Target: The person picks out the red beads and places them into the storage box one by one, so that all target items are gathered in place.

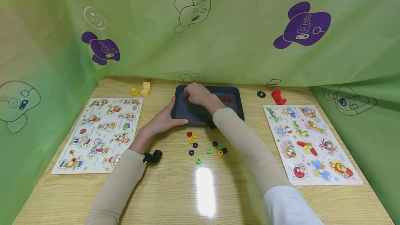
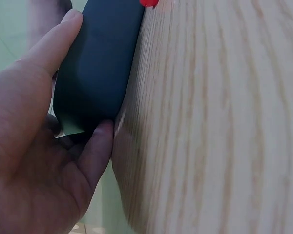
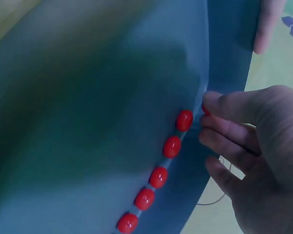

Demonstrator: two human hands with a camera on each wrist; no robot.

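A dark grey tray point(image 1: 195, 112) stands at the back middle of the table. My left hand point(image 1: 162, 119) holds its near left corner, thumb along the front wall and fingers along the left side. In the left wrist view the hand point(image 2: 44, 131) wraps the tray's corner point(image 2: 97, 58). Inside the tray's far left corner, my right hand point(image 3: 254, 131) pinches a red bead point(image 3: 205, 110) between thumb and fingertips, mostly hidden by them. Beside it, several red beads point(image 3: 158, 177) lie in a line along the far wall.
Loose red, yellow, purple and green beads point(image 1: 209, 151) lie in front of the tray. Picture puzzle boards flank it, left point(image 1: 90, 148) and right point(image 1: 300, 159). Behind them sit a yellow duck point(image 1: 134, 91), a yellow block point(image 1: 146, 89), a black disc point(image 1: 261, 94) and a red block point(image 1: 278, 97).
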